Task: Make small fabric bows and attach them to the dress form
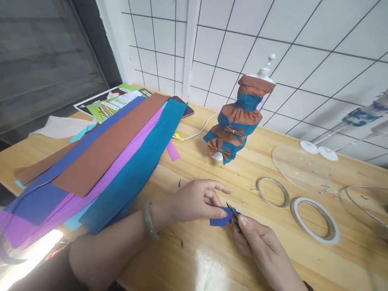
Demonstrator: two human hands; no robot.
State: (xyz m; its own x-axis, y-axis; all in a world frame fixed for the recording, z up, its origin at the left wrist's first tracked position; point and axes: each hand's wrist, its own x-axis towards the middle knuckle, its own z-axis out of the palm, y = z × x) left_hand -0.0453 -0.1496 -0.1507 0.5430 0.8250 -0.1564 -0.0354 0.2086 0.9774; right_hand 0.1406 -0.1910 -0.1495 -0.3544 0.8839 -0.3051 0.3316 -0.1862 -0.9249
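Between the thumb and fingers of my left hand (196, 201) is pinched a small blue paper piece (218, 220). My right hand (259, 244) grips small dark scissors (234, 214), whose pointed blades meet the paper's right end. Most of the scissors' handles are hidden by the fingers. Beyond both hands stands a miniature dress form (263, 72) wearing a brown and teal paper dress (236, 115) with bows and pleats. Small blue scraps (181, 244) lie on the wooden table (157, 260) near my left hand.
Long crepe-paper strips (108, 156) in brown, blue, purple and teal spread over the left side, with printed sheets (116, 102) behind. Two tape rolls (315, 221) lie at the right. A clear round disc (300, 168) and white-based stands (309, 147) are farther back. A white cable (202, 130) runs behind.
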